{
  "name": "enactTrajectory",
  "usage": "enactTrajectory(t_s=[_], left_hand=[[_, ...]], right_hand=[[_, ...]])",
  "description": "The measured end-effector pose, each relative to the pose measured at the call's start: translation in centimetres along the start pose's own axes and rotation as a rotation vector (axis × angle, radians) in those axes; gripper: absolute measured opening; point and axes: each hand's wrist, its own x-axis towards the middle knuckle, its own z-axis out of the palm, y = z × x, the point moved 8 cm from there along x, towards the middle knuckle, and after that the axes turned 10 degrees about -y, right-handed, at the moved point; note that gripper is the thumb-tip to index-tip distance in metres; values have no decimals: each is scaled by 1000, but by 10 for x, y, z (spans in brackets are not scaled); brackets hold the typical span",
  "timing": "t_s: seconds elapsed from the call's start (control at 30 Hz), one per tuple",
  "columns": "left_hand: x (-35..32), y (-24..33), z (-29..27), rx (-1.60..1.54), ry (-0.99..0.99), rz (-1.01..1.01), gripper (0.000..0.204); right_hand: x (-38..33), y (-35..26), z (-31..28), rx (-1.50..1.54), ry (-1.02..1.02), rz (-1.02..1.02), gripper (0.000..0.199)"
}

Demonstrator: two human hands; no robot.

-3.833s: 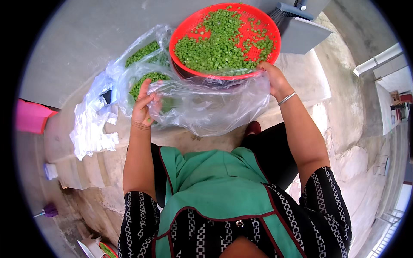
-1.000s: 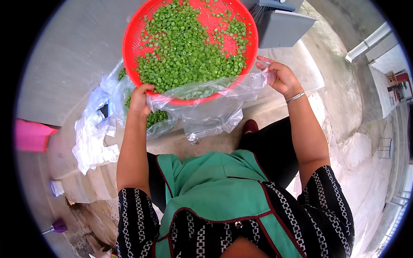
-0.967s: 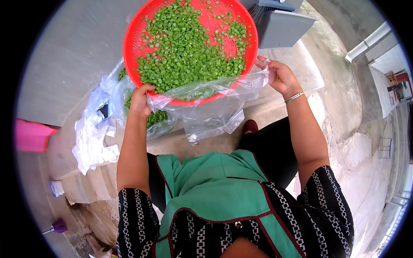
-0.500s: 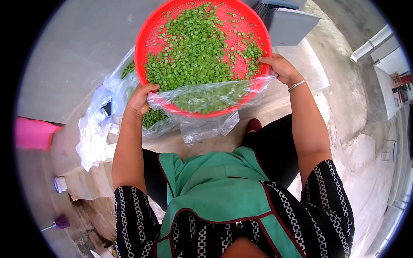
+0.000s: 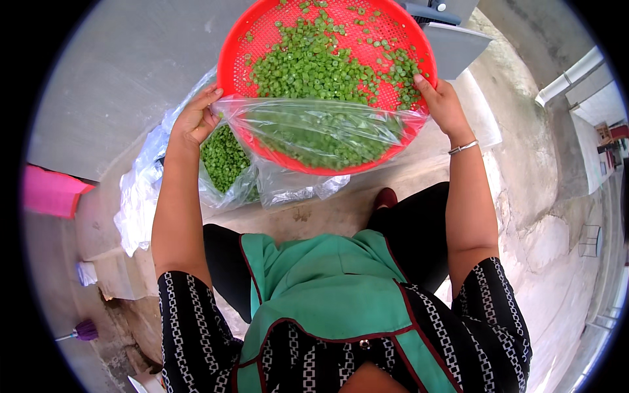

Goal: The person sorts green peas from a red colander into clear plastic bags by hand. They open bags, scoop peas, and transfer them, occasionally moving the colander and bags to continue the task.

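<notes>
A round red perforated tray (image 5: 229, 49) holds chopped green vegetable pieces (image 5: 314, 65). A clear plastic bag (image 5: 314, 124) is drawn over the tray's near part, with green pieces showing beneath the film. At the left rim, my left hand (image 5: 198, 114) is closed, pinching the bag's edge. My right hand (image 5: 445, 108) grips the tray's right rim, thumb on the inside, with the bag's edge close beside it. The fingers under the rim are hidden. Below my left hand lies another clear bag with green pieces (image 5: 225, 157).
A grey table (image 5: 124, 85) stretches to the left. Crumpled white plastic (image 5: 136, 209) hangs at its near side, and a pink item (image 5: 52, 190) is at far left. A grey dustpan-like piece (image 5: 455, 49) stands beyond the tray's right. A purple brush head (image 5: 86, 330) is lower left.
The tray has shifted right, and the bag's edge now reaches farther over it. My left hand has moved up and left from the tray rim, holding the bag's edge.
</notes>
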Motion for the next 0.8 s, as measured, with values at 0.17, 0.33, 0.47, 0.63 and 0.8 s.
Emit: enactTrajectory(t_s=[0.17, 0.33, 0.47, 0.63, 0.8], left_hand=[[-2, 28, 16, 15, 43, 121, 39], [-6, 50, 45, -2, 66, 253, 44], [-5, 54, 60, 20, 14, 268, 41], [-7, 79, 79, 76, -32, 324, 37], [-8, 116, 83, 149, 0, 368, 33]], right_hand=[[-14, -43, -14, -233, 36, -104, 36], [-17, -86, -25, -497, 30, -157, 37], [-12, -143, -30, -707, -3, -278, 31], [1, -217, -36, -1050, 26, -371, 24], [-1, -275, -40, -1170, 112, -419, 28]])
